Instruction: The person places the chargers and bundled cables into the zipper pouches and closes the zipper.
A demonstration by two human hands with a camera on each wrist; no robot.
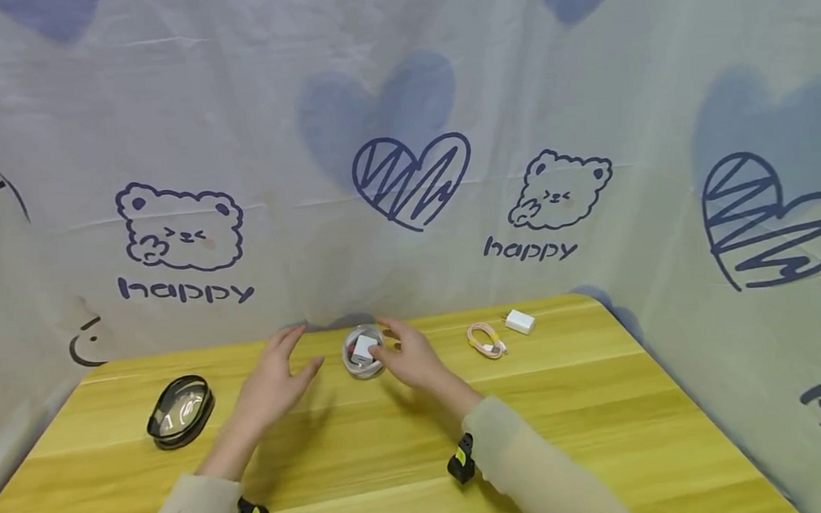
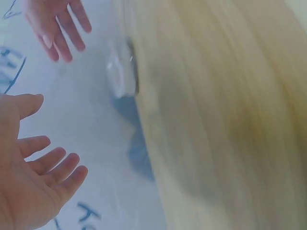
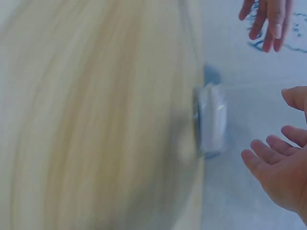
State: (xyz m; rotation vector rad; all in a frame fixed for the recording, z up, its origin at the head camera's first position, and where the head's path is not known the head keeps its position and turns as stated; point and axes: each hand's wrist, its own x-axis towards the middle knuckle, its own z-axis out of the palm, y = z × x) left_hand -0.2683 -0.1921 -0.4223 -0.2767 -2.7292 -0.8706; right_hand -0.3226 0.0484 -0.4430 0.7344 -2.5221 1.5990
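Note:
A round, clear-walled container (image 1: 350,365) sits near the table's back edge, with a white charger block (image 1: 364,348) and a bit of red showing within its outline. My right hand (image 1: 412,361) is close on its right side, fingers spread; the thumb overlaps the block in the head view. To the left, my left hand (image 1: 273,387) is held apart from it with thumb and fingers extended. Both wrist views show the container as a blurred, shiny shape (image 2: 122,71), with the palm of the left hand (image 2: 36,177) and that of the right hand (image 3: 283,167) bare.
A dark-rimmed oval case with a clear top (image 1: 181,412) lies at the left. Toward the back right are a coiled pink cable with a yellow tie (image 1: 487,341) and another white charger block (image 1: 520,322). A printed cloth (image 1: 290,218) hangs behind the wooden table (image 1: 371,472).

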